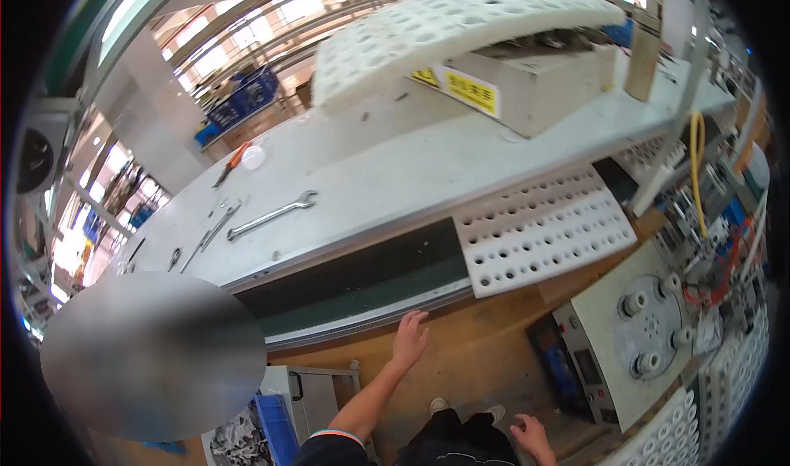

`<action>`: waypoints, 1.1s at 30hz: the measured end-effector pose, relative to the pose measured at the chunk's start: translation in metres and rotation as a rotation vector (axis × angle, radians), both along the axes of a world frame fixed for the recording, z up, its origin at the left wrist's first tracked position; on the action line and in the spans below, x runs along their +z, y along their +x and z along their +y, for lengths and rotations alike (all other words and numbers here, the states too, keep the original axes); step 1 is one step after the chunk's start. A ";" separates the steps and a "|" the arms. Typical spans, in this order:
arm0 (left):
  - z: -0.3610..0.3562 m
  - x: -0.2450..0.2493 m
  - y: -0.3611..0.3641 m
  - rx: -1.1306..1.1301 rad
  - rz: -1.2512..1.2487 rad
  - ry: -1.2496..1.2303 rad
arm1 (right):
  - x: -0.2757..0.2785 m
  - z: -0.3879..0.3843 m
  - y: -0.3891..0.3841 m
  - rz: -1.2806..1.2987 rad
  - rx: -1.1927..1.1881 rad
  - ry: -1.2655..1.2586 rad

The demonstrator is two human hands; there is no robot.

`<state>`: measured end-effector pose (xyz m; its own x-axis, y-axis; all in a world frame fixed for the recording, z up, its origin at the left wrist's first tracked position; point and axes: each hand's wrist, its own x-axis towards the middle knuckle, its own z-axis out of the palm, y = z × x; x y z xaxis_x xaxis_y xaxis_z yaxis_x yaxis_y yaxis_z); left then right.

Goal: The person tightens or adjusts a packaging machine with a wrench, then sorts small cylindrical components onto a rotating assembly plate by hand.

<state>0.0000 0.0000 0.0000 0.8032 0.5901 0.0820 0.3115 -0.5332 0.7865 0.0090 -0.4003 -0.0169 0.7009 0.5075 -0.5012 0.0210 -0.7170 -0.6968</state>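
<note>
My left hand (pixel 409 339) reaches forward over the floor, close to the metal front edge of the dark green conveyor belt (pixel 362 281). Its fingers are stretched out and hold nothing. Lower down, beside my legs, hangs my right hand (pixel 533 435), fingers apart and loosely bent, with nothing visible in it. A white tray with rows of round holes (pixel 543 231) rests across the belt, ahead and to the right of my left hand. To the right of both hands stands a machine with a round plate (pixel 654 326) carrying several white cylindrical fixtures.
On the white table (pixel 354 162) lie a wrench (pixel 271 215), orange-handled pliers (pixel 232 163) and small tools. A large white perforated sheet (pixel 461 34) sits on a box (pixel 535 88). A blue bin (pixel 276 429) and metal parts (pixel 239 443) are at lower left. A blurred oval hides the left side.
</note>
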 end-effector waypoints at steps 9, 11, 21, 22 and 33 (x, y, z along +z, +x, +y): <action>0.088 0.007 -0.037 -0.008 0.264 0.379 | 0.001 0.099 0.009 -0.088 0.164 0.094; 0.088 -0.010 -0.049 -0.203 0.630 0.438 | 0.007 0.116 0.006 -0.065 0.139 0.118; 0.086 0.001 -0.035 -0.215 0.790 0.305 | 0.007 0.147 0.002 0.166 0.228 0.006; 0.086 0.000 -0.034 -0.218 0.797 0.288 | 0.001 0.146 0.000 0.051 0.279 0.041; 0.105 -0.014 -0.041 -0.218 0.637 0.586 | -0.048 0.111 0.024 -0.061 0.279 -0.068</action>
<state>-0.0408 0.1051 -0.0136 0.8887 0.4228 -0.1776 0.4414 -0.8936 0.0816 0.0328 -0.2889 -0.0645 0.5692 0.6513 -0.5017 0.2643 -0.7228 -0.6385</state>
